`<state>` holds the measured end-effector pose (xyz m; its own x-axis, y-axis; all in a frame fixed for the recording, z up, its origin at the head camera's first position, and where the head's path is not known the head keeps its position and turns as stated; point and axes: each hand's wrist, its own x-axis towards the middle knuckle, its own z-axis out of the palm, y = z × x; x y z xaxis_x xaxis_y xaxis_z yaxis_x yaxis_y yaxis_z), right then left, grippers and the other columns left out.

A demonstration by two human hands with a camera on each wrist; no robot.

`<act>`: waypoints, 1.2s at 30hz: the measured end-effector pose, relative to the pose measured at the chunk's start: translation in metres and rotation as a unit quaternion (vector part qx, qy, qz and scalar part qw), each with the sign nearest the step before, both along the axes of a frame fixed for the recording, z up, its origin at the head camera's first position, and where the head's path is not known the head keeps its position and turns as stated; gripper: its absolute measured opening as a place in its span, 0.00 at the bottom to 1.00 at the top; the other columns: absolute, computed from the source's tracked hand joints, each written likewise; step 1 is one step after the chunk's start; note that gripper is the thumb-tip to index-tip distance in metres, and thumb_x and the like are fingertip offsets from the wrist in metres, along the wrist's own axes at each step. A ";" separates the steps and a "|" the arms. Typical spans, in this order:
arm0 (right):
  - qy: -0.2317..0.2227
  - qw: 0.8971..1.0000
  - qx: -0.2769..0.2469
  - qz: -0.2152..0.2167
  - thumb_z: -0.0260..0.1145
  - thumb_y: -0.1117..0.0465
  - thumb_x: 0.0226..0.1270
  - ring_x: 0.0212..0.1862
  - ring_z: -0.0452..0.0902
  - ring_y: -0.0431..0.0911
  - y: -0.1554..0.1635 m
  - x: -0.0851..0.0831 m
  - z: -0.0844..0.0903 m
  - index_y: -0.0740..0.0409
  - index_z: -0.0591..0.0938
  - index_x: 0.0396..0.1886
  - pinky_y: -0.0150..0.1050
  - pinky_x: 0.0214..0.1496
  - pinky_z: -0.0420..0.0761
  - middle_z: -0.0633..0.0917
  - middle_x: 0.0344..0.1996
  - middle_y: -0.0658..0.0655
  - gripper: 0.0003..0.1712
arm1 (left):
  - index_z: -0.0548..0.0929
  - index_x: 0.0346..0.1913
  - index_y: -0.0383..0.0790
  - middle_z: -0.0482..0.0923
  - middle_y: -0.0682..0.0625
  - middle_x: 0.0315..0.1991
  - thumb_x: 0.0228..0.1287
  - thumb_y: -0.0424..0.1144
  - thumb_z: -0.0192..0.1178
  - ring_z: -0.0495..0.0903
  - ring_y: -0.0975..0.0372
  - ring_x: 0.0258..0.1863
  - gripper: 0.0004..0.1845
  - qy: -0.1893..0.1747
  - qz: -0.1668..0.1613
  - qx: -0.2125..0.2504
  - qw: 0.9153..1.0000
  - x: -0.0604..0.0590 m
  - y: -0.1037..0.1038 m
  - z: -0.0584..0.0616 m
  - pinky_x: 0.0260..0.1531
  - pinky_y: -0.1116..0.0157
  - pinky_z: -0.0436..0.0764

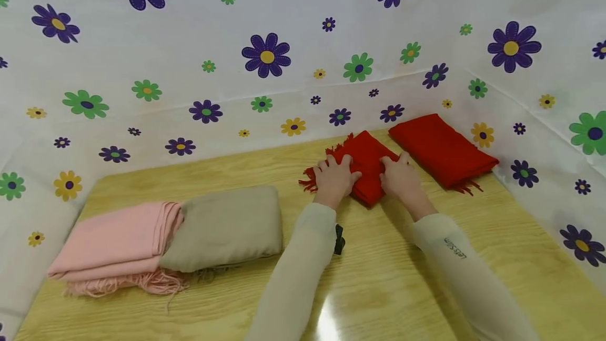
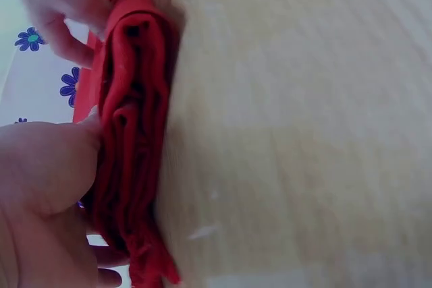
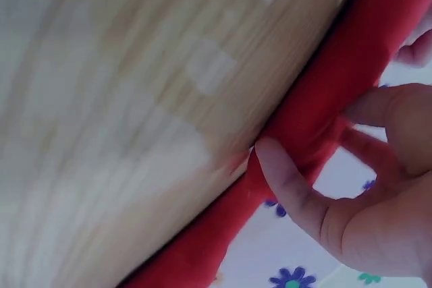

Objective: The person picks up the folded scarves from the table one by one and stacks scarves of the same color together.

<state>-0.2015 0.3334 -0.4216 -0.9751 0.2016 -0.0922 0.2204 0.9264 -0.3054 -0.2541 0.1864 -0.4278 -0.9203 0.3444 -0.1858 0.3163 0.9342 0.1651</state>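
A folded red scarf lies on the table, turned at an angle, its fringe pointing left. Over its fringed side rests my left hand, fingers spread and thumb on the cloth. My right hand pinches the scarf's right edge between thumb and fingers. Seen close up in the right wrist view, the right thumb presses into the side of the red fold. The left wrist view shows the scarf's stacked layers edge-on, with both hands at its top face.
A second folded red scarf lies at the back right corner, close to the right hand. On the left, a folded pink scarf and a folded beige scarf touch each other. Flower-printed cloth walls the wooden table behind and at the sides.
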 end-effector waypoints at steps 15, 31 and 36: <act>-0.065 0.992 -0.083 0.068 0.45 0.63 0.73 0.68 0.46 0.83 0.010 -0.014 0.011 0.64 0.58 0.75 0.74 0.68 0.50 0.47 0.73 0.82 0.32 | 0.60 0.74 0.57 0.66 0.37 0.63 0.66 0.73 0.42 0.68 0.45 0.60 0.39 0.036 0.015 -0.061 0.997 0.030 0.003 0.001 0.60 0.50 0.70; -0.107 0.984 -0.100 0.102 0.56 0.49 0.76 0.67 0.41 0.87 0.001 -0.026 0.010 0.57 0.52 0.78 0.78 0.65 0.45 0.35 0.74 0.79 0.40 | 0.58 0.77 0.54 0.70 0.41 0.62 0.70 0.67 0.47 0.75 0.49 0.57 0.38 -0.032 -0.018 -0.058 0.998 0.055 -0.006 0.018 0.53 0.56 0.79; -0.113 0.980 -0.110 0.121 0.56 0.48 0.76 0.68 0.42 0.86 -0.002 -0.026 0.010 0.56 0.51 0.78 0.77 0.66 0.47 0.33 0.74 0.78 0.40 | 0.57 0.77 0.55 0.70 0.42 0.62 0.70 0.66 0.47 0.75 0.50 0.57 0.38 -0.034 -0.017 -0.057 0.998 0.058 -0.011 0.017 0.53 0.56 0.79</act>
